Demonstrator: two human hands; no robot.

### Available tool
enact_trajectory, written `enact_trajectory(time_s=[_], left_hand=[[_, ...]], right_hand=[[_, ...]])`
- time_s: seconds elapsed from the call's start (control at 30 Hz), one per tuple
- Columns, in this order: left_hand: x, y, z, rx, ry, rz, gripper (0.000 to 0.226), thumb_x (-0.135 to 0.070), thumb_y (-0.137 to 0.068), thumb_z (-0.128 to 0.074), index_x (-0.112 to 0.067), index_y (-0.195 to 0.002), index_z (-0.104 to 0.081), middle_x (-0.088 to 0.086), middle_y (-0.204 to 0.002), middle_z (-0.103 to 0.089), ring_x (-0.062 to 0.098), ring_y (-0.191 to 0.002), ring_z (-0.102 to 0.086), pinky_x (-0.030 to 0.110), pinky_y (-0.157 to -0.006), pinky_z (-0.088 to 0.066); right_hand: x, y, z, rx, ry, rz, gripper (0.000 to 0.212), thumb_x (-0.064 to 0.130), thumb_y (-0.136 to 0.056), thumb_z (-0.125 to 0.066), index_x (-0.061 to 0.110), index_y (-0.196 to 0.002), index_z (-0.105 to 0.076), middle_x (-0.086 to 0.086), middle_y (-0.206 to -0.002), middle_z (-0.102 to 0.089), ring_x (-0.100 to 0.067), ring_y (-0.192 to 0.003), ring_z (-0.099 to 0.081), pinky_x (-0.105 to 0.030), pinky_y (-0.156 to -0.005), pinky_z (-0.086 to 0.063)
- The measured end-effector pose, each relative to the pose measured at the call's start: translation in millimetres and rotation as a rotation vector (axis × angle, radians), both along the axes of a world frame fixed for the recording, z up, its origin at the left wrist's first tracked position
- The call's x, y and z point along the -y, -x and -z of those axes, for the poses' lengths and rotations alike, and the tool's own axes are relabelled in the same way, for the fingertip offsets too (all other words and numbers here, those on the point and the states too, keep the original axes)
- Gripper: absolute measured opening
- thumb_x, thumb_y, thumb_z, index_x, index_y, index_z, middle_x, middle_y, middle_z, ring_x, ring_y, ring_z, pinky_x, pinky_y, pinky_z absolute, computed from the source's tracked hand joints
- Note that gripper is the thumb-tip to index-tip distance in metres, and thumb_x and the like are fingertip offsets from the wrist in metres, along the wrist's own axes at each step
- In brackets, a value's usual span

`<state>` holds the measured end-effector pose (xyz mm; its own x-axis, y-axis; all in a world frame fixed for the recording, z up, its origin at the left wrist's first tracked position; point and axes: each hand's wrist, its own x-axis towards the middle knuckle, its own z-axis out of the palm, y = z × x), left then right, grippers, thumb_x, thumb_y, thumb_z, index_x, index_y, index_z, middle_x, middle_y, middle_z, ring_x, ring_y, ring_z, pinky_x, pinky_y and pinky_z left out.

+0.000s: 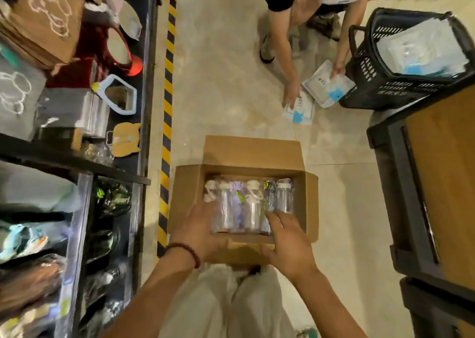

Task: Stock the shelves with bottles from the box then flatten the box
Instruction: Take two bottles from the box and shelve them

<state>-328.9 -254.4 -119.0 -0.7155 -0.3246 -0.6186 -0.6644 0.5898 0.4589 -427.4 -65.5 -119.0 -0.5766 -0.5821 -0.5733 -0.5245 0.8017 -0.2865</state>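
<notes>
Item: clear plastic bottles (246,206), white-capped, lying side by side inside the open cardboard box (190,183). Likely light, rigid, slick in wrapping; best gripped mid-barrel. Left hand (198,232) and right hand (288,242): fingers spread, over box's near edge, holding nothing.

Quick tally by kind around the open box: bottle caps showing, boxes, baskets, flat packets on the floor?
White bottle caps showing in the box: 4
Cardboard box: 1
Black basket: 1
Flat packets on the floor: 2
Total: 8
</notes>
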Motion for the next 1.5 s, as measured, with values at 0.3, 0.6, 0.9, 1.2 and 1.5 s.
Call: enact_trajectory(time_s=[0.3, 0.6, 0.9, 1.2, 1.5], left_hand=[[15, 20, 232, 0.246, -0.158, -0.21, 0.056, -0.047, -0.066, -0.077, -0.023, -0.114, -0.06, 0.002, -0.105, -0.067, 0.022, -0.099, -0.061, 0.037, -0.087, -0.051], [5, 33, 456, 0.29, -0.138, -0.497, 0.095, -0.053, -0.061, -0.08, -0.019, -0.138, -0.034, 0.004, -0.135, -0.05, 0.025, -0.12, -0.051, 0.038, -0.097, -0.045], [-37, 51, 544, 0.107, -0.111, -0.804, 0.099, -0.052, -0.051, -0.086, -0.016, -0.13, -0.039, 0.003, -0.127, -0.05, 0.024, -0.115, -0.051, 0.032, -0.094, -0.043], [-34, 43, 555, -0.034, -0.13, -0.951, 0.076, -0.032, -0.052, -0.089, -0.023, -0.11, -0.042, -0.02, -0.09, -0.042, 0.01, -0.082, -0.049, 0.023, -0.07, -0.043], [-25, 27, 425, -0.092, -0.29, -0.968, 0.077, -0.02, -0.054, -0.091, -0.029, -0.109, -0.039, -0.011, -0.103, -0.057, 0.006, -0.09, -0.057, 0.015, -0.068, -0.045]], right_hand=[[39, 43, 224, 0.169, -0.102, 0.08, 0.065, 0.033, -0.082, -0.064, 0.019, -0.139, -0.036, -0.007, -0.138, -0.045, -0.027, -0.124, -0.042, -0.032, -0.096, -0.041], [37, 55, 446, 0.22, -0.154, 0.273, 0.074, 0.038, -0.084, -0.064, 0.016, -0.144, -0.027, -0.01, -0.141, -0.039, -0.029, -0.127, -0.04, -0.034, -0.095, -0.042], [19, 50, 556, 0.233, 0.042, 0.728, 0.1, 0.03, -0.078, -0.072, 0.008, -0.148, -0.005, -0.018, -0.135, -0.047, -0.036, -0.117, -0.05, -0.042, -0.093, -0.046], [26, 48, 580, 0.256, 0.241, 1.008, 0.107, 0.017, -0.063, -0.085, 0.022, -0.143, -0.015, -0.002, -0.115, -0.057, -0.023, -0.092, -0.06, -0.027, -0.075, -0.049], [7, 31, 443, 0.254, 0.543, 1.106, 0.095, 0.0, -0.065, -0.082, 0.02, -0.138, -0.024, 0.013, -0.102, -0.058, 0.01, -0.082, -0.061, -0.004, -0.07, -0.043]])
